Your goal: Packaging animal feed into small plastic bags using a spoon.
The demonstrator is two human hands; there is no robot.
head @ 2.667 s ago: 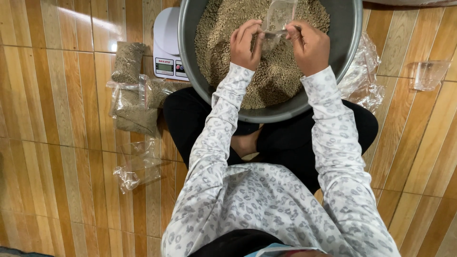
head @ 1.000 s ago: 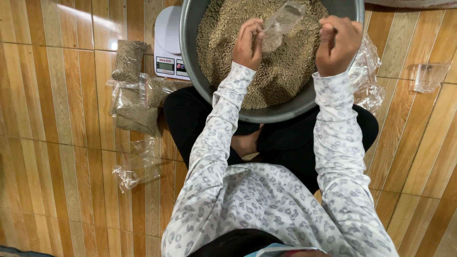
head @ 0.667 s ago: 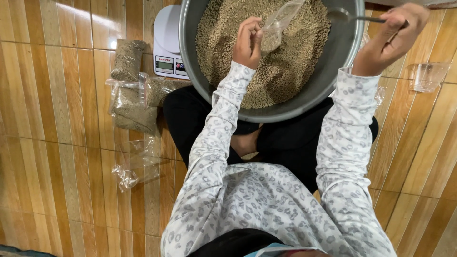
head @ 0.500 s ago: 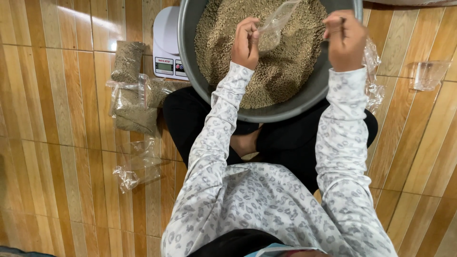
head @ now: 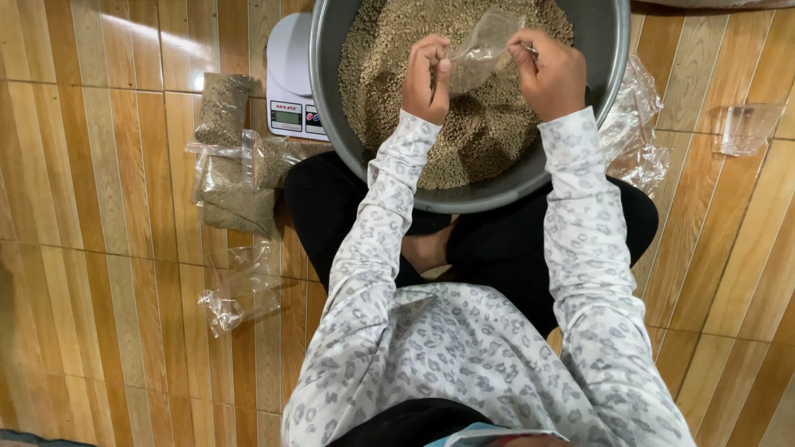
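A small clear plastic bag (head: 480, 54) hangs between the two hands over the far middle of the scene, directly above the heap of small tan-green beans (head: 464, 124) that fills the wide grey metal basin (head: 497, 197). The bag's long axis runs on a slant, its upper end far and to the right, its lower end nearer and to the left, so its mouth edge spans the gap from one hand to the other. The left hand (head: 427, 79) pinches the bag's left edge with fingers curled shut on the film; the right hand (head: 548, 74) is likewise closed on the right edge, and the top of the bag rises just beside its knuckles. Both hands touch the bag, roughly level with each other and a short way apart, so neither is nearer than the other. Whether the right hand holds anything besides the film cannot be told.

The basin rests on the lap of the person, who sits cross-legged in dark trousers and a pale patterned long-sleeved top on the wooden plank floor (head: 99, 331). Just left of the basin's rim a white kitchen scale (head: 291, 83) stands on the floor. Further left lie filled clear bags of beans (head: 228, 157), and nearer, a crumpled empty clear bag (head: 236, 298). To the right of the basin are more loose clear bags (head: 633, 124), with another flat clear bag (head: 745, 128) well apart at the far right.
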